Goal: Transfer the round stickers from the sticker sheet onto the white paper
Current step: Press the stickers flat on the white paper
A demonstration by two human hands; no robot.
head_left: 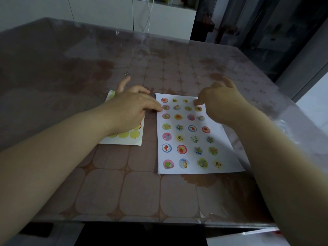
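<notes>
**Q:** What was recorded in the head view?

**A:** A table (106, 189), covered by a clear sheet over a patterned cloth, was seen from above. Two papers were laid on it side by side and apart. The sticker sheet (122, 139) was placed on the left; mostly bare yellow circles were shown on it. The white paper (229, 155) was placed on the right, and round stickers (182, 149) were set on it in four columns.

**Q:** How were the hands held?

**A:** The left hand (131, 107) was laid palm down on the sticker sheet with its fingers loosely spread. One fingertip (158, 109) was brought to the left edge of the white paper. The right hand (220, 102) was held over the far right corner of the white paper with its fingers bent. One fingertip (197, 103) was lowered onto the paper there. Whether a sticker was pinched or pressed beneath it could not be told.

**Q:** What was seen behind?

**A:** White cabinets (106, 11) were shown beyond the far edge of the table.
</notes>
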